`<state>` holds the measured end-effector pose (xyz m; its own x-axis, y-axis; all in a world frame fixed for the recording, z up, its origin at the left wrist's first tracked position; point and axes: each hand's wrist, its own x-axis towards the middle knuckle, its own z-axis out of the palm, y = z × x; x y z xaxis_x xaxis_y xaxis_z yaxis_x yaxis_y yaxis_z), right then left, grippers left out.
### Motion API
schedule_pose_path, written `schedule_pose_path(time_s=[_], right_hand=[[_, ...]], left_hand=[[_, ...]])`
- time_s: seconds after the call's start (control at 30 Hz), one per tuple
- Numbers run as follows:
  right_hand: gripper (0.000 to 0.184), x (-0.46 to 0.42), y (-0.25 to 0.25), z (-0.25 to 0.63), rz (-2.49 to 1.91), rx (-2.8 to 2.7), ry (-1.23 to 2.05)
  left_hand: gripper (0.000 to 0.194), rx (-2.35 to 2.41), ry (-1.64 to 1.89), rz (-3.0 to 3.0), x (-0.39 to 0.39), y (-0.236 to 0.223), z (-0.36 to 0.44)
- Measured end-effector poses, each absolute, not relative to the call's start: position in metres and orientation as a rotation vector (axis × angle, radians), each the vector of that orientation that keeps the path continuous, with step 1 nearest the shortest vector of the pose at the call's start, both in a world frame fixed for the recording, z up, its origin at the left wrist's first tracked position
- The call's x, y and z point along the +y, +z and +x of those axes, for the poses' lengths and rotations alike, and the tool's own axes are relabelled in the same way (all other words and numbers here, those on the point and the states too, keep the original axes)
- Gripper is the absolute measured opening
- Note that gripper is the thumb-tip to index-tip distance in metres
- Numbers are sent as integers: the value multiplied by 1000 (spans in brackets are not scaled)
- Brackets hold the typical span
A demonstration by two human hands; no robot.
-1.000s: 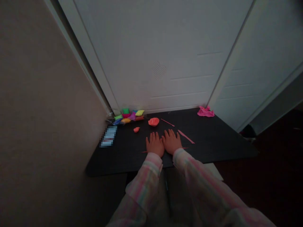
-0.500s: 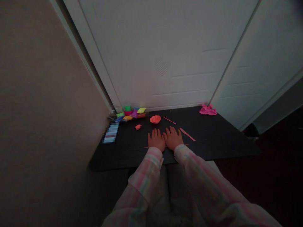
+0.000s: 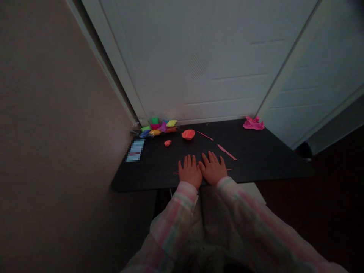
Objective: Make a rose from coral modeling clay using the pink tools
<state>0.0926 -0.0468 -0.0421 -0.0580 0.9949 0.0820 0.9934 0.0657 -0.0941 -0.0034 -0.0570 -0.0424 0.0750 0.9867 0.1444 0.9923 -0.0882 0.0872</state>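
Note:
A thin orange-pink strand of what looks like modelling clay [image 3: 175,173] lies across the front of the black table, its middle hidden beneath my hands. My left hand [image 3: 190,172] rests flat on it, palm down with fingers stretched out. Beside it, thumbs close together, my right hand [image 3: 212,170] lies flat over the strand's right part. Beyond the hands sit a ruffled orange-pink clay piece [image 3: 188,134] shaped like a shallow bowl and a small clay lump [image 3: 167,143]. A pink knife-shaped tool [image 3: 226,152] and a thin pink stick tool [image 3: 205,135] lie to the right.
Bright coloured packets [image 3: 155,132] in clear wrap stand at the table's back left, with a pixelated phone-like rectangle [image 3: 135,150] before them. Crumpled pink material [image 3: 253,123] lies at the back right. A white panelled door [image 3: 227,57] rises behind the black table [image 3: 264,163].
Both flat hands have slid toward me, nearer the table's front edge, and the strand has rolled the same way beneath them. The view has tilted down slightly.

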Motion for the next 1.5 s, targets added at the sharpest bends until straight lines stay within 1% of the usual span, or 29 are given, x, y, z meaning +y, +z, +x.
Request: schedule_pose_path(time_s=[0.23, 0.47, 0.8, 1.03, 1.3, 1.5], right_hand=[[56, -16, -37, 91, -2160, -2160, 132], [58, 10, -34, 91, -2149, -2147, 126], [58, -31, -39, 93, -2104, -2191, 80], [58, -35, -25, 105, -2046, -2086, -83], [60, -26, -40, 110, -2103, -2184, 58], [60, 1, -36, 108, -2069, -2222, 72]], left_hand=[[48, -2164, -204, -2278, -26, -40, -4], [48, -2197, -233, -2280, 1, -39, -4], [45, -2111, -355, -2230, -39, -45, -4], [47, -2041, -433, -2149, -49, -26, -15], [51, -2143, -292, -2207, -35, -42, -21], [53, -2187, -199, -2249, -9, -37, -20]])
